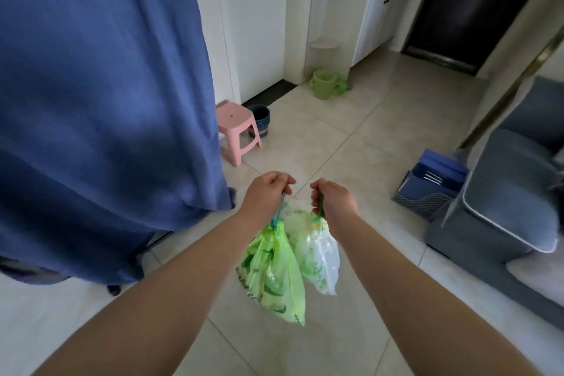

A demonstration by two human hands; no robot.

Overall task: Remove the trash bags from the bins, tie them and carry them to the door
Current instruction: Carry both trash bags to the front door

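Note:
My left hand point(267, 194) is closed on the blue drawstring of a tied light-green trash bag point(274, 278) that hangs below it over the tiled floor. Close beside it, my right hand point(332, 198) grips the gathered neck of a whiter, green-printed trash bag point(320, 256), also hanging free. The two bags touch side by side. A green bin point(323, 83) stands far ahead at the foot of a white wall, with a green bag lying beside it. A dark blue bin point(259, 119) sits behind a pink stool. The dark door point(476, 3) is at the far right end of the hallway.
A large blue curtain point(100, 101) fills the left side. The pink plastic stool point(236, 128) stands at its edge. A grey sofa point(512, 192) and a mesh basket of blue folders point(427, 189) line the right. A white door point(259, 18) and white cabinets point(381, 3) stand ahead.

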